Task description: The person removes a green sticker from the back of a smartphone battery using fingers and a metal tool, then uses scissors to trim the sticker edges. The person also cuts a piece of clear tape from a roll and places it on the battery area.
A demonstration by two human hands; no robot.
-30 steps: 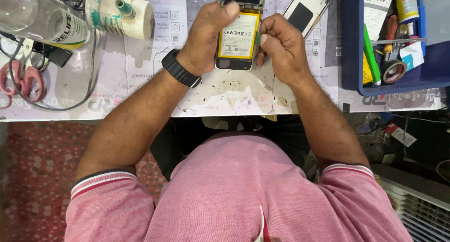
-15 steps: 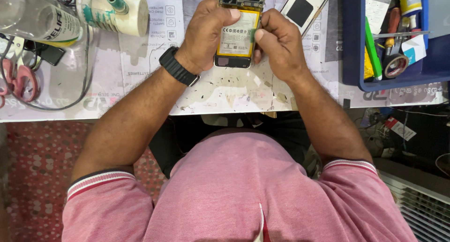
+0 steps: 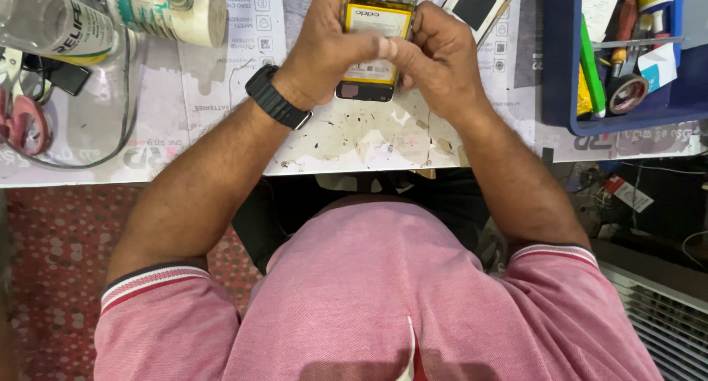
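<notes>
Over a scuffed white bench: two hands closed on one opened phone.

At far left lie one pair of red-handled scissors (image 3: 26,123), one clear bottle (image 3: 55,23) and one roll of tape (image 3: 184,11), with a black cable (image 3: 110,141) looping near them. Further right, the left hand (image 3: 324,53), a black watch (image 3: 276,97) on its wrist, curls around the left side of the opened phone (image 3: 372,45), its thumb lying across the yellow battery. The right hand (image 3: 439,60) grips the phone's right side, fingertips meeting the left thumb. Both forearms angle inward. One white panel (image 3: 479,1) lies just right of the hands. At far right sits one blue tray (image 3: 560,93) of tools.
</notes>
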